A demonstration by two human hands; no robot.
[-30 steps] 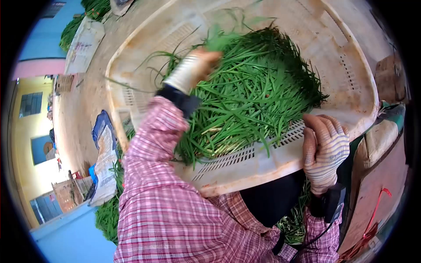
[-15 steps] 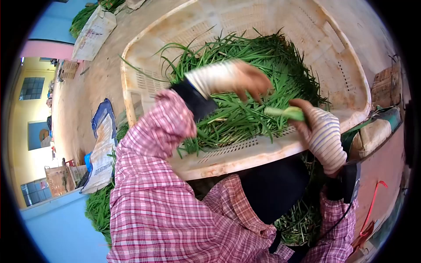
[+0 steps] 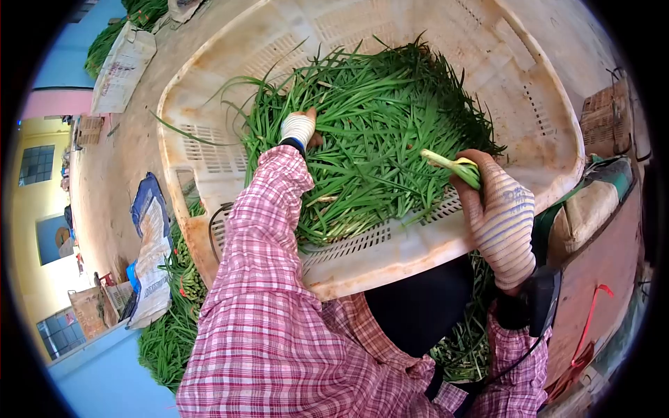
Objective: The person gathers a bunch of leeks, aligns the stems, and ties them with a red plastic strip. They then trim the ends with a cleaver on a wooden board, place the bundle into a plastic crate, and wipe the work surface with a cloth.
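A large cream plastic crate (image 3: 390, 258) tilts toward me, filled with a heap of long green stalks (image 3: 376, 125). My left hand (image 3: 301, 127), in a white knit glove below a pink plaid sleeve, is pushed into the left side of the heap, its fingers buried among the stalks. My right hand (image 3: 496, 209), in a striped knit glove, is at the crate's near right rim, closed on a short pale-green stalk piece (image 3: 453, 166) that pokes out to the left.
More green stalks (image 3: 167, 334) lie on the ground at lower left beside printed sacks (image 3: 150, 258). Another pile and sack (image 3: 118, 59) lie at upper left. A woven basket (image 3: 610, 115) and brown boxes (image 3: 603, 279) stand at right.
My left hand moved from the heap's middle back to its left side and sank into the stalks. My right hand holds the stalk piece slightly higher.
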